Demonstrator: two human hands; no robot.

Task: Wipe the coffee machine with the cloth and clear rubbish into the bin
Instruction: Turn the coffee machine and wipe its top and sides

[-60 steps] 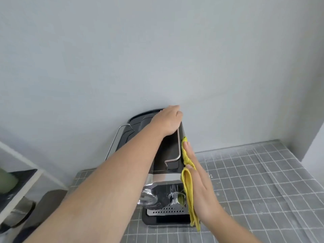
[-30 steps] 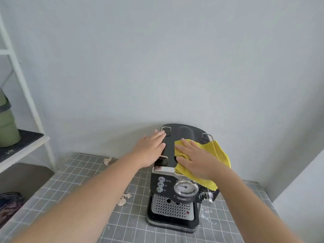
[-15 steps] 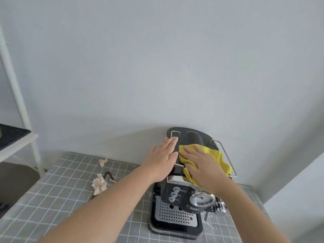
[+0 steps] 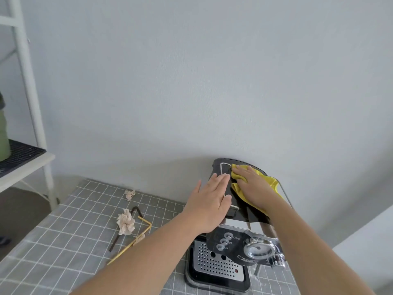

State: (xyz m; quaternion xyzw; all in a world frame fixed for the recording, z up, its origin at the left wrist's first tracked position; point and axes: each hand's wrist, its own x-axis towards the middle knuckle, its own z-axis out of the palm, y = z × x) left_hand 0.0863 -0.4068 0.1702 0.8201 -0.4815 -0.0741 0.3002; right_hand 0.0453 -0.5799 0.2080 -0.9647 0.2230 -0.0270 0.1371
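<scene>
A black and silver coffee machine (image 4: 229, 250) stands on the grey checked tabletop against the wall. My right hand (image 4: 253, 188) presses a yellow cloth (image 4: 271, 183) flat onto the machine's black top, near the back. My left hand (image 4: 210, 201) lies flat on the top's left edge, fingers together, holding nothing. Rubbish lies left of the machine: a crumpled paper wad (image 4: 126, 222), a smaller scrap (image 4: 129, 194) near the wall, a dark bent straw (image 4: 125, 228) and a yellow bent straw (image 4: 133, 243). No bin is in view.
The grey checked tablecloth (image 4: 63, 241) covers the table up to the white wall. A white shelf frame (image 4: 29, 99) stands at the left with a black mat (image 4: 19, 154) and a green container (image 4: 3, 135) on it. A white ledge (image 4: 365, 248) rises at the right.
My right hand has slid the cloth toward the back of the machine's top. My left hand stays on the left edge. The view has shifted, showing more table and both straws.
</scene>
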